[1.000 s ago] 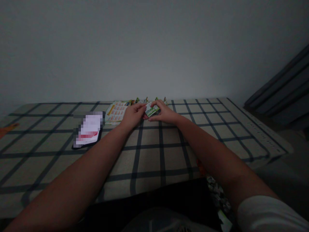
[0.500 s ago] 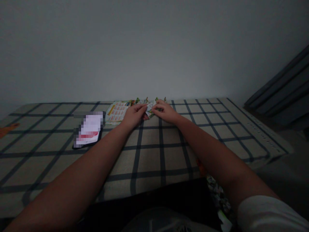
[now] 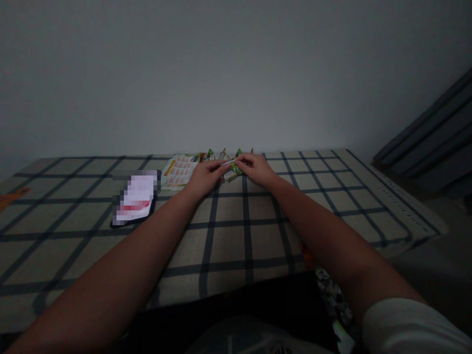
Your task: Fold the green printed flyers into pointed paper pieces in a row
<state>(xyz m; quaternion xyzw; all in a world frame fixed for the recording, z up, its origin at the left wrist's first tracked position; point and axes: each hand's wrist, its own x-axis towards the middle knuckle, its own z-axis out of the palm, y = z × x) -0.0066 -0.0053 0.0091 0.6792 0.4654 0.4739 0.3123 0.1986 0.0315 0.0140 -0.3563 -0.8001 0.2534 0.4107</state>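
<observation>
Both of my hands meet over the far middle of the table, holding a small piece of printed paper [image 3: 232, 171], green and white, between them. My left hand [image 3: 205, 178] pinches its left edge with thumb and fingers. On the other side, my right hand [image 3: 255, 168] has its fingertips closed on the paper's upper right part. The paper looks folded, though its exact shape is too small and dark to make out. Just behind the hands stand several small folded paper pieces [image 3: 214, 154] with green and white print.
A printed sheet [image 3: 179, 171] with rows of red and white blocks lies left of my left hand. Nearer, a phone [image 3: 136, 197] with a lit, blurred screen rests on the checked tablecloth [image 3: 228, 241]. A wall [image 3: 236, 78] rises behind the table; a dark curtain [image 3: 435, 132] hangs at right.
The paper has turned in my fingers: its white face showed before, and now a greener side faces me. My right fingers have shifted slightly and drawn together on it.
</observation>
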